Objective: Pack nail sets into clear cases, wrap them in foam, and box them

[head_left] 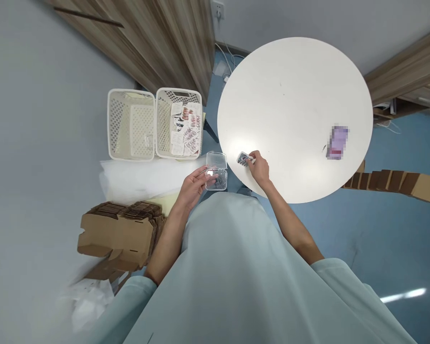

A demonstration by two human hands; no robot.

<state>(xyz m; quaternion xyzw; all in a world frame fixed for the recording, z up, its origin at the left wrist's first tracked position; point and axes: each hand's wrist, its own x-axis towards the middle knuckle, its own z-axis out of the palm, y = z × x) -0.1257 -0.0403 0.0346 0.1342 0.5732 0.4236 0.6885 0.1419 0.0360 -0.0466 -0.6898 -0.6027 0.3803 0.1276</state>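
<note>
My left hand (195, 185) grips a small clear plastic box (220, 181), its hinged lid (216, 160) standing open. The box is just off the near left edge of the round white table (294, 95). Something dark shows in or through its base; I cannot make out what. Over the table's near left edge, my right hand (259, 168) pinches a small white card of press-on nails (243, 159) with dark pieces on it. Box and card are apart, with a short gap between them.
Left of the table, one white basket (179, 91) holds several nail cards (190, 134); another white basket (131, 91) adjoins it. Flattened cardboard boxes (118, 234) are stacked at lower left. A blurred purple item (338, 142) lies on the table's right. More cardboard (394, 182) stands beyond it.
</note>
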